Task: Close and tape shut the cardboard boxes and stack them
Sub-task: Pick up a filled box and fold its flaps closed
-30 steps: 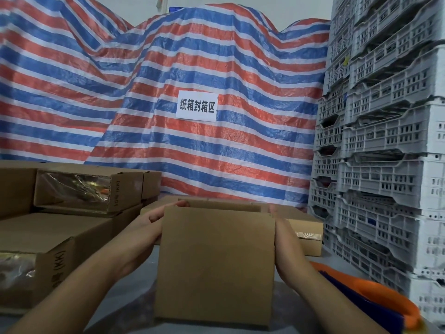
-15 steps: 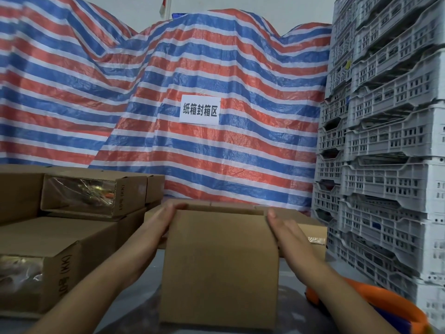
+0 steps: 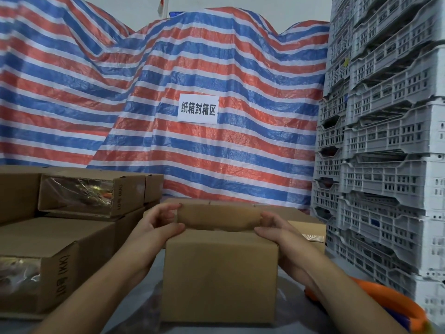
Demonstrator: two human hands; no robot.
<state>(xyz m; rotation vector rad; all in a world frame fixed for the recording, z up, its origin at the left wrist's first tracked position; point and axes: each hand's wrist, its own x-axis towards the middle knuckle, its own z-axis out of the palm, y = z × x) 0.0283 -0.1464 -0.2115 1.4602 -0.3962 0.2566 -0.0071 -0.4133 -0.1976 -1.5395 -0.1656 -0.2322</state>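
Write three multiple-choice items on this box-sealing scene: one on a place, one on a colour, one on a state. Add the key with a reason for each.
1. Where do the stacked grey plastic crates stand?
A. on the person's right
B. on the person's left
C. on top of the box in front

2. Which colours stripe the tarp behind the boxes?
A. green and yellow
B. red, blue and white
C. black and grey

3. What is the state of the flap on the cardboard box in front?
A. taped flat
C. torn off
B. held by both hands, partly folded

Key: 1 A, the crates fill the right edge of the view. 2 B, the stripes show plainly. 3 B, the left hand and right hand grip its ends, and no tape shows on it.
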